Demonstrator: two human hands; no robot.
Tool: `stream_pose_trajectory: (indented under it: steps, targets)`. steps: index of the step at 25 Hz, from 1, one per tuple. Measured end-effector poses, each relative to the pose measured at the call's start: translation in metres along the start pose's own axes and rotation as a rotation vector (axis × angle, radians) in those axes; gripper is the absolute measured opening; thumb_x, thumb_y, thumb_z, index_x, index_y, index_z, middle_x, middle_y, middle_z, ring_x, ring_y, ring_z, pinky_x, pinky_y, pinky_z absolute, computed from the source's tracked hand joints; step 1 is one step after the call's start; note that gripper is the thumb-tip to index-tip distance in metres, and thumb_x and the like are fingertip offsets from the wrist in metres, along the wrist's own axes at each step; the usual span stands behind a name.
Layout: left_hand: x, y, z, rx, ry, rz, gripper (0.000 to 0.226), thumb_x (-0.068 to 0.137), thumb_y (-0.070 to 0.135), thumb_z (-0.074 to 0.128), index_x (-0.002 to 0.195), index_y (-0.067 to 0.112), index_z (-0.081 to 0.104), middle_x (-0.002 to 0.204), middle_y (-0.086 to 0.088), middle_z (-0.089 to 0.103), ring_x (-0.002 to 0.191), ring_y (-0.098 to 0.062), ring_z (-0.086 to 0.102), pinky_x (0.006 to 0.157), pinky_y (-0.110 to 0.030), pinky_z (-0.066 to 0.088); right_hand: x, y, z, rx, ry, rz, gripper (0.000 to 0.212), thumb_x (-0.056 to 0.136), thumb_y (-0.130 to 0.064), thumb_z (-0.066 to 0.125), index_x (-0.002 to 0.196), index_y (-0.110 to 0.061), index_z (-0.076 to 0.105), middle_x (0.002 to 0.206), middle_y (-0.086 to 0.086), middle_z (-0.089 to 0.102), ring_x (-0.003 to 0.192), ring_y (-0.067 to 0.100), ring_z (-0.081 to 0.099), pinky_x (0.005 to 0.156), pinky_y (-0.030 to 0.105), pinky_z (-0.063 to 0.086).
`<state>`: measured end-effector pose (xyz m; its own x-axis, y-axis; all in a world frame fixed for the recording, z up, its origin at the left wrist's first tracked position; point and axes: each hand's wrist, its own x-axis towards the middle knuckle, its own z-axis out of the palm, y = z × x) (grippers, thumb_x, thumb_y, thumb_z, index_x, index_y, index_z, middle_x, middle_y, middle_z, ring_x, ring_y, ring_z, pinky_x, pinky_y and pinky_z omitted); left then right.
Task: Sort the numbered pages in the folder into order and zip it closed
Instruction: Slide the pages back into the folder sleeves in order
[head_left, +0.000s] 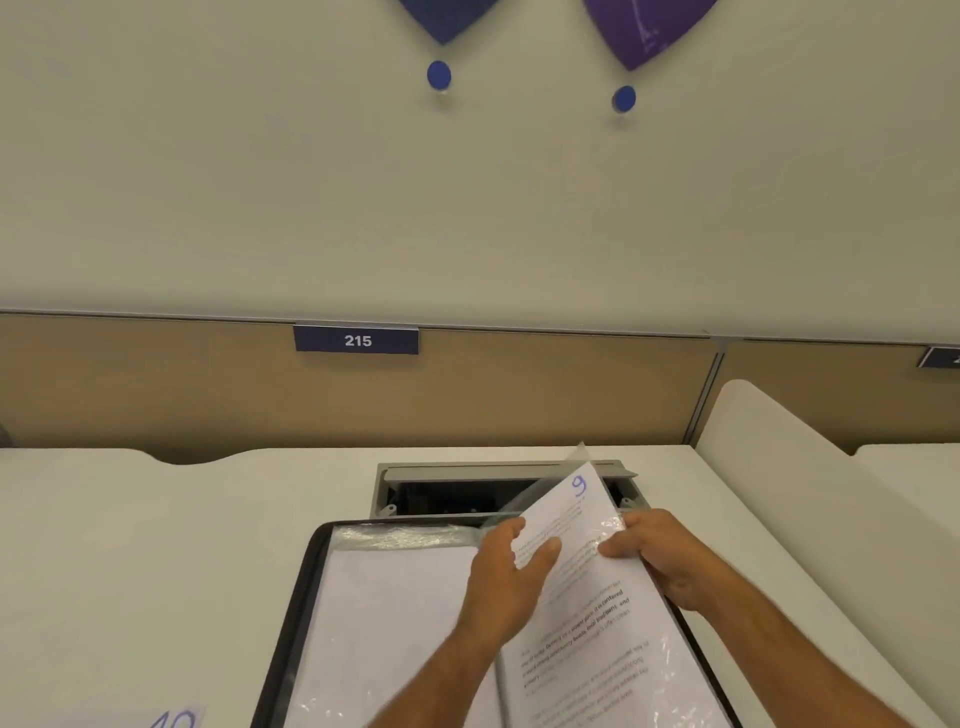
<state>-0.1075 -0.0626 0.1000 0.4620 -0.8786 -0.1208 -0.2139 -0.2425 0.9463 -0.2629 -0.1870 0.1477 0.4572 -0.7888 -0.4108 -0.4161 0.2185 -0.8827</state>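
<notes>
A black zip folder (291, 618) lies open on the white desk, with clear plastic sleeves holding white pages. My left hand (506, 577) grips the left edge of a printed page marked with a blue 9 (579, 561), thumb on its face. My right hand (670, 558) pinches the same page's right edge, near its sleeve. The page's top corner tilts up above the folder's right half. A loose sheet with a blue number, seemingly 10 (174, 719), shows at the bottom left edge, mostly cut off.
An open grey cable box (498, 480) is set into the desk just behind the folder. A tan divider panel with a blue label 215 (356, 340) stands at the back. A white side partition (789, 493) rises at the right.
</notes>
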Motion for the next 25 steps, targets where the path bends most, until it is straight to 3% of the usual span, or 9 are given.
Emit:
stream_pose_trajectory:
  steps: [2, 4, 7, 10, 14, 17, 22, 23, 25]
  targets:
    - [-0.007, 0.012, 0.001, -0.109, -0.03, -0.066, 0.057, 0.089, 0.063, 0.059, 0.136, 0.035, 0.041, 0.127, 0.014, 0.048, 0.108, -0.011, 0.058, 0.078, -0.023, 0.052, -0.008, -0.013, 0.022, 0.01, 0.0, -0.046, 0.022, 0.087, 0.003, 0.067, 0.109, -0.001, 0.069, 0.1, 0.018, 0.076, 0.086, 0.041, 0.074, 0.084, 0.056, 0.059]
    - [-0.015, 0.023, -0.006, -0.218, -0.049, -0.103, 0.05, 0.091, 0.062, 0.058, 0.128, 0.033, 0.044, 0.122, 0.01, 0.054, 0.104, -0.013, 0.062, 0.08, -0.03, 0.057, -0.014, -0.021, 0.048, 0.013, 0.011, -0.095, 0.022, 0.087, -0.005, 0.069, 0.109, -0.004, 0.07, 0.101, 0.014, 0.076, 0.087, 0.039, 0.074, 0.084, 0.056, 0.059]
    - [-0.025, 0.032, -0.025, -0.334, -0.029, -0.105, 0.045, 0.092, 0.061, 0.057, 0.122, 0.027, 0.054, 0.117, 0.004, 0.063, 0.1, -0.012, 0.065, 0.07, -0.026, 0.058, -0.024, -0.028, 0.091, -0.003, 0.071, -0.15, 0.018, 0.095, -0.026, 0.064, 0.105, -0.014, 0.073, 0.1, 0.007, 0.075, 0.093, 0.027, 0.073, 0.087, 0.05, 0.06]
    - [-0.03, 0.029, -0.05, -0.337, 0.019, -0.095, 0.041, 0.088, 0.063, 0.061, 0.109, 0.027, 0.065, 0.101, 0.008, 0.072, 0.094, -0.008, 0.068, 0.07, -0.025, 0.052, -0.035, -0.033, 0.124, 0.092, 0.026, -0.105, 0.043, 0.1, -0.05, 0.049, 0.102, -0.017, 0.077, 0.098, 0.001, 0.077, 0.1, 0.021, 0.069, 0.098, 0.049, 0.05]
    - [-0.03, 0.015, -0.089, -0.209, 0.057, -0.075, 0.005, 0.092, 0.028, 0.069, 0.097, 0.028, 0.068, 0.095, 0.004, 0.071, 0.087, -0.013, 0.068, 0.063, -0.025, 0.054, -0.039, -0.028, 0.151, 0.231, -0.022, -0.077, 0.062, 0.101, -0.058, 0.035, 0.102, -0.013, 0.078, 0.1, 0.006, 0.077, 0.103, 0.025, 0.069, 0.1, 0.051, 0.045]
    - [-0.028, 0.0, -0.126, -0.1, 0.1, -0.11, 0.013, 0.09, 0.01, 0.067, 0.097, 0.021, 0.066, 0.096, -0.001, 0.069, 0.086, -0.019, 0.068, 0.063, -0.028, 0.06, -0.036, -0.017, 0.172, 0.266, -0.008, -0.106, 0.06, 0.102, -0.057, 0.037, 0.102, -0.011, 0.076, 0.097, 0.009, 0.077, 0.1, 0.025, 0.069, 0.097, 0.05, 0.048]
    - [-0.023, -0.049, -0.177, 0.037, 0.159, -0.202, 0.015, 0.076, -0.001, 0.064, 0.084, 0.006, 0.074, 0.087, -0.013, 0.074, 0.082, -0.032, 0.071, 0.07, -0.045, 0.063, -0.019, 0.04, 0.196, -0.28, 0.089, -0.255, 0.031, 0.099, -0.052, 0.048, 0.101, -0.028, 0.067, 0.11, -0.007, 0.067, 0.1, 0.005, 0.061, 0.083, 0.02, 0.046]
    - [-0.026, -0.06, -0.183, 0.076, 0.166, -0.205, 0.014, 0.075, -0.001, 0.064, 0.081, 0.007, 0.073, 0.084, -0.013, 0.073, 0.08, -0.031, 0.071, 0.07, -0.043, 0.062, -0.017, 0.056, 0.199, -0.386, 0.058, -0.274, 0.03, 0.095, -0.06, 0.049, 0.105, -0.035, 0.063, 0.117, -0.011, 0.064, 0.108, 0.004, 0.059, 0.09, 0.018, 0.045]
    - [-0.032, -0.084, -0.189, 0.148, 0.171, -0.208, 0.015, 0.077, 0.0, 0.065, 0.076, 0.015, 0.069, 0.079, -0.005, 0.07, 0.076, -0.021, 0.068, 0.066, -0.032, 0.058, -0.015, 0.088, 0.202, -0.568, 0.027, -0.325, 0.056, 0.073, -0.091, 0.035, 0.112, -0.052, 0.047, 0.132, -0.021, 0.048, 0.129, 0.001, 0.043, 0.107, 0.014, 0.029]
